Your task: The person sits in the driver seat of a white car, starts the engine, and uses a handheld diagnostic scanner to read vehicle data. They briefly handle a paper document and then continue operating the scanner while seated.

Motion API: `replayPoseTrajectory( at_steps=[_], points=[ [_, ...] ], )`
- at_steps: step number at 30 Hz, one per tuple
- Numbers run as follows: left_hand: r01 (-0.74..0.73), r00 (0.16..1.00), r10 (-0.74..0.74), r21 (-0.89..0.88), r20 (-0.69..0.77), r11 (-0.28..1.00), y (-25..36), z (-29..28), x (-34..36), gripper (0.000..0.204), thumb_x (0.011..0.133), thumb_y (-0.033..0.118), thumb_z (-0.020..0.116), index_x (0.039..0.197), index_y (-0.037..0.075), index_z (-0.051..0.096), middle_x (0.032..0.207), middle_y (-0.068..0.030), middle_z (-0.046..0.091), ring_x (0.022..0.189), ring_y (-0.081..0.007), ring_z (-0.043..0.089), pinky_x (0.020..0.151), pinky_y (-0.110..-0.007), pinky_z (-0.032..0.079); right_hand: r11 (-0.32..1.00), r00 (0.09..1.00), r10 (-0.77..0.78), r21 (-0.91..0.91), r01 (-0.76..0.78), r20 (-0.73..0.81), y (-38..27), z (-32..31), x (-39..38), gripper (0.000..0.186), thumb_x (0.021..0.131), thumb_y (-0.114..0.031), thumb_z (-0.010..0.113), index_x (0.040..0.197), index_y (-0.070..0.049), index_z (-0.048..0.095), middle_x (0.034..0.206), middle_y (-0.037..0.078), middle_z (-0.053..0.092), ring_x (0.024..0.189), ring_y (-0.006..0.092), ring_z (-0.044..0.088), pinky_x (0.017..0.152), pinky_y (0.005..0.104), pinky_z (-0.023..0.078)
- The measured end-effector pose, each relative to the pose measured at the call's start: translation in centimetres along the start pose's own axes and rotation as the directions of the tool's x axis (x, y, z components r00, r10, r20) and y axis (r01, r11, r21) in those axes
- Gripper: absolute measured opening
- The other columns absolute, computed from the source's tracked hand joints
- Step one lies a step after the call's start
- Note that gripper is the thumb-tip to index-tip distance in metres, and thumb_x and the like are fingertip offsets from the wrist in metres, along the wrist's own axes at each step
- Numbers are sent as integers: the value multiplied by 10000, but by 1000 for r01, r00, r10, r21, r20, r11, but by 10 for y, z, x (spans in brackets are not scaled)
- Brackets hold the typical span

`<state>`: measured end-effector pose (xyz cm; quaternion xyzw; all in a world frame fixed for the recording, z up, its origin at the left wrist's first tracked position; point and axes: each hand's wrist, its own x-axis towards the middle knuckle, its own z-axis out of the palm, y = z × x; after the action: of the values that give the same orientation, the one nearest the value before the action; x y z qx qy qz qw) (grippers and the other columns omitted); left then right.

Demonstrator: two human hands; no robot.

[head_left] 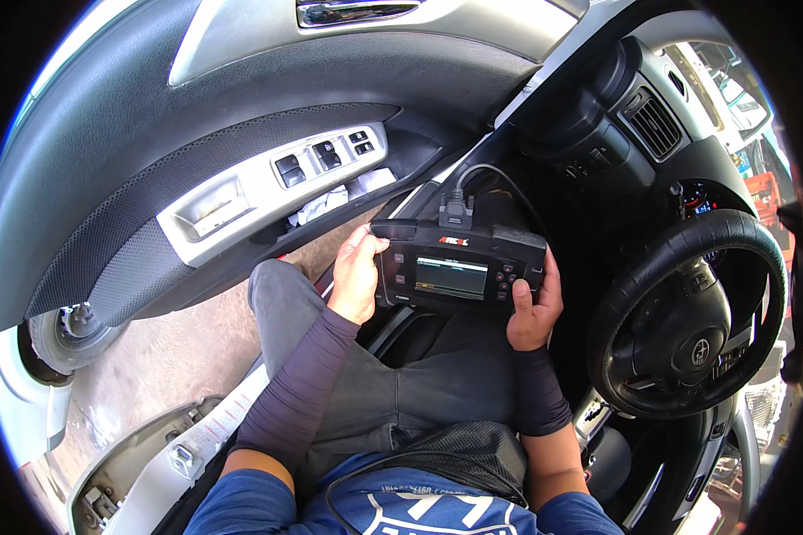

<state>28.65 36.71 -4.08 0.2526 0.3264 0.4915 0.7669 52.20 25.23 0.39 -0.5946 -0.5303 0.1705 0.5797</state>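
A black handheld diagnostic scanner [451, 277] is held level over my lap, its screen facing up and lit. My left hand [357, 276] grips its left end, thumb at the upper corner. My right hand [535, 303] wraps round the right end, with the thumb on or beside the round buttons. A black cable [459, 178] rises from a plug [455, 210] on the scanner's top edge and bends down into the dark space under the dashboard.
The open car door [107, 152] with a switch panel [277, 178] is at left, the ground [161, 374] and a wheel [62, 339] below it. The steering wheel [606, 339] and dashboard [571, 107] are at right. A door sill [196, 437] runs along my left side.
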Motion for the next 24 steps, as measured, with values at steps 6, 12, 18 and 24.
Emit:
replayPoseTrajectory(
  at_steps=[6, 12, 18, 24],
  points=[
    [82, 996, -82, 25, -22, 996, -2, -6, 5, 132, 922, 57, 553, 1026, 47, 634, 899, -2, 667, 812, -84, 650, 762, -249, 539, 1000, 1000, -13, 9, 13, 24, -2, 0, 0, 733, 998, -311, 670, 1538, 95, 384, 1413, 168, 596, 1269, 215, 597, 1114, 357, 437],
    [192, 981, -192, -5, -38, 981, 6, -4, 3, 162, 912, 48, 612, 1073, 42, 629, 894, -19, 689, 760, -106, 676, 717, -258, 564, 1000, 1000, -13, 14, 12, 28, -3, 2, 1, 743, 999, -331, 673, 1536, 94, 387, 1417, 170, 594, 1274, 215, 595, 1115, 357, 435],
    [220, 975, -220, 29, -18, 975, 10, -2, 1, 128, 926, 95, 622, 1048, 60, 638, 943, -49, 727, 828, -142, 702, 778, -318, 581, 1000, 999, -13, -25, 14, 45, -4, 1, 1, 746, 997, -341, 676, 1536, 90, 391, 1415, 174, 594, 1274, 216, 594, 1111, 356, 437],
    [268, 963, -270, -145, 7, 952, 4, -10, 5, 135, 961, 114, 592, 1076, 67, 644, 1001, -39, 719, 898, -147, 697, 819, -336, 578, 995, 999, 45, 91, -46, 21, 7, -1, 3, 669, 1029, -279, 648, 1530, 89, 400, 1399, 160, 606, 1254, 206, 605, 1099, 342, 447]
  ],
)
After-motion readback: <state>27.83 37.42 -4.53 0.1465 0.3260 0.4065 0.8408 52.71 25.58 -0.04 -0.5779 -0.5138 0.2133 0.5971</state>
